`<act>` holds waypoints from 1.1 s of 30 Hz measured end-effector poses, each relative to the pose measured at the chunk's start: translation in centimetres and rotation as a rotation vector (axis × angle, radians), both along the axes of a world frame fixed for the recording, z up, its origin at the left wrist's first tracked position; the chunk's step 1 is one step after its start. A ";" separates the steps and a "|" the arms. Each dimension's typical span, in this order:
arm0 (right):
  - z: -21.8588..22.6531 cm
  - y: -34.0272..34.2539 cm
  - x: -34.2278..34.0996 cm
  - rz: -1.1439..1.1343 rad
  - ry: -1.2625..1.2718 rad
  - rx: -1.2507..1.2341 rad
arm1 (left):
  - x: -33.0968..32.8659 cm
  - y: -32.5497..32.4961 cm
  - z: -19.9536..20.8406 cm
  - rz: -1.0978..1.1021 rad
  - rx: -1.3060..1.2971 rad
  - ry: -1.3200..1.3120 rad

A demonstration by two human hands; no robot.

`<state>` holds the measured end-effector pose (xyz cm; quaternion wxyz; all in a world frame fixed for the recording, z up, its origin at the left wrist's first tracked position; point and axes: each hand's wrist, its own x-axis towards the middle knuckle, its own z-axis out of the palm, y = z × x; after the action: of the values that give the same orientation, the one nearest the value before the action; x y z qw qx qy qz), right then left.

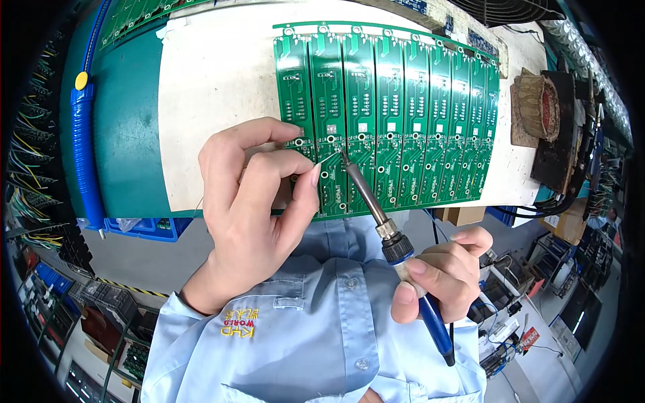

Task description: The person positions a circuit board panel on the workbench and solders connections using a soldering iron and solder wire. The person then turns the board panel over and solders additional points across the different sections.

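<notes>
A green panel of several narrow circuit boards (396, 87) lies on the white sheet before me. My right hand (447, 275) is closed round the handle of a soldering iron (368, 198), whose tip points up and left onto the second board from the left. Between thumb and forefinger, my left hand (255, 181) pinches thin solder wire (328, 158). The wire's end reaches the iron's tip; whether they touch is too small to tell. My left fingers hang over the panel's left boards and hide part of them.
On the green mat (127, 121) at the left lies a blue desoldering pump (83, 141). More green boards (144, 23) sit at the far left. A round brown tip-cleaning holder (537, 107) stands at the right. Below the table edge is a blue bin (164, 230).
</notes>
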<state>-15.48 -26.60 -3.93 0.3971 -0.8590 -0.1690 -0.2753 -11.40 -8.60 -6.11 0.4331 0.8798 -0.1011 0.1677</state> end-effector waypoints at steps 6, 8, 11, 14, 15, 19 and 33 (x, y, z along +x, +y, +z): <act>0.3 0.3 -0.2 -0.005 -0.026 -0.053 | 0.1 -0.2 -0.2 0.017 -0.003 -0.017; 0.5 0.2 -0.3 0.011 -0.020 -0.096 | 0.0 -0.2 -0.1 0.018 -0.015 -0.005; 0.7 0.2 -0.3 0.027 -0.015 -0.139 | 0.0 -0.1 -0.1 0.018 -0.027 0.006; 0.5 0.4 0.0 0.010 -0.033 -0.096 | -0.1 0.3 -0.2 0.053 -0.107 -0.042; 0.5 0.4 0.1 0.004 -0.039 -0.081 | -0.2 0.4 -0.3 0.065 -0.133 -0.058; 0.7 0.3 0.1 0.011 -0.006 -0.065 | -0.2 0.8 -0.5 0.048 -0.143 -0.081; 2.8 -3.0 2.5 0.156 0.113 0.060 | -0.5 1.4 -0.5 0.083 -0.178 -0.068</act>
<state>-12.95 -29.55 -1.15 0.4517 -0.8451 -0.2047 -0.1996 -11.92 -7.22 -6.57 0.4985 0.8351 -0.0641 0.2235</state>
